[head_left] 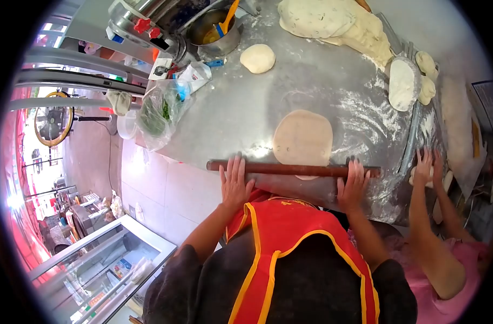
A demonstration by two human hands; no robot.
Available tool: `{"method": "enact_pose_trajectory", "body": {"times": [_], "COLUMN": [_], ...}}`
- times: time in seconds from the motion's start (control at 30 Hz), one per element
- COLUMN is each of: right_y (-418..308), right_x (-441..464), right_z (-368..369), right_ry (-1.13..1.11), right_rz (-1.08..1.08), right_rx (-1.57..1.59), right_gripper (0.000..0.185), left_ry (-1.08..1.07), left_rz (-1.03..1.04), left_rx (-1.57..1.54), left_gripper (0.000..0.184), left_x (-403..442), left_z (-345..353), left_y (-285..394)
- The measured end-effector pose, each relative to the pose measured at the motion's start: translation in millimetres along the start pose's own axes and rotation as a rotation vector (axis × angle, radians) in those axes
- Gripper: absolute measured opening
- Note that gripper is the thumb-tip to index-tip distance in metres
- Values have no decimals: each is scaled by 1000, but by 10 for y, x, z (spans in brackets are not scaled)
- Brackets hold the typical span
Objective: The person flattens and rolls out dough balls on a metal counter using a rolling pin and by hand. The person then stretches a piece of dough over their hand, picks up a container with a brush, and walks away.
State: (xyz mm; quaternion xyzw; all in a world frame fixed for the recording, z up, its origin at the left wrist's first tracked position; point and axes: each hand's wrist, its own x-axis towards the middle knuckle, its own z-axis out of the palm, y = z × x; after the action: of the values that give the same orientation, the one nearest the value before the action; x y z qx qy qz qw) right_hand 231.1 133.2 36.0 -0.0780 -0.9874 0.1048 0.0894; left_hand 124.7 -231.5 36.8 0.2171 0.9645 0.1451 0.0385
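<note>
A long brown rolling pin lies across the near side of a thin round sheet of dough. Most of the sheet shows beyond the pin, with a small edge on the near side. My left hand rests on the pin toward its left end, fingers stretched out over it. Toward the other end, my right hand lies on the pin the same way, fingers extended. Neither hand is wrapped round the wood; palms are partly hidden from above.
On the floured metal table sit a dough ball, a large dough mass, a metal pot and a plastic bag of greens. At right, a co-worker's hands handle dough. A glass-topped case stands lower left.
</note>
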Motion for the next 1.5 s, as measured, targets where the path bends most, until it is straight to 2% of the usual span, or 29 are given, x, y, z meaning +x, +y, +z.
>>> {"method": "enact_pose_trajectory", "body": {"times": [0.17,0.23,0.3,0.37,0.43,0.47,0.53,0.6,0.77,0.83,0.93,0.97,1.0,1.1,1.2,1.27,1.37,1.43,1.5], "right_y": [137,150,107,57,-70,-20,55,166,280,216,67,5,-40,-74,-288,-406,-793,-1089,-1644], "right_x": [1413,1722,1293,811,653,844,1374,1967,2817,2580,1639,1307,1035,1100,2059,2565,2994,2970,2744], "right_z": [143,183,214,209,140,177,246,307,374,319,267,247,227,252,397,558,505,813,1072], "right_ry": [59,128,18,43,59,-47,39,67,211,184,16,86,52,10,-74,-282,-795,-821,-757], "right_rz": [19,42,-54,-41,-14,57,28,28,55,4,-4,-48,-38,-101,-89,-10,-117,-483,-852], "right_rx": [-77,-79,-67,12,33,29,-53,-90,-114,-53,-1,32,79,122,331,514,311,325,282], "right_gripper": [53,53,54,53,53,51,50,51,52,53,56,56,56,59,55,42,31,24,21], "left_ry": [159,266,209,140,128,157,204,128,313,239,34,61,159,209,-70,-57,-9,48,60], "left_rz": [44,73,110,74,34,58,113,77,117,136,162,190,238,325,301,308,279,269,251], "left_rx": [185,189,88,-25,47,74,126,244,237,182,97,20,-43,-98,-171,-190,-198,-215,-215], "left_gripper": [61,61,61,62,66,66,67,65,68,73,75,77,73,55,43,36,24,18,18], "left_x": [1462,1762,1391,876,727,893,1464,2126,3204,2975,2012,1680,1371,1148,1282,1166,886,697,605], "left_z": [-149,-178,-54,-45,-27,19,-33,-190,-146,-160,-115,-134,-155,-83,-240,-322,-299,-292,-332], "left_y": [-101,-156,-220,-102,-47,-98,-167,-126,-225,-227,-262,-255,-233,-353,-353,-286,-194,-119,-42]}}
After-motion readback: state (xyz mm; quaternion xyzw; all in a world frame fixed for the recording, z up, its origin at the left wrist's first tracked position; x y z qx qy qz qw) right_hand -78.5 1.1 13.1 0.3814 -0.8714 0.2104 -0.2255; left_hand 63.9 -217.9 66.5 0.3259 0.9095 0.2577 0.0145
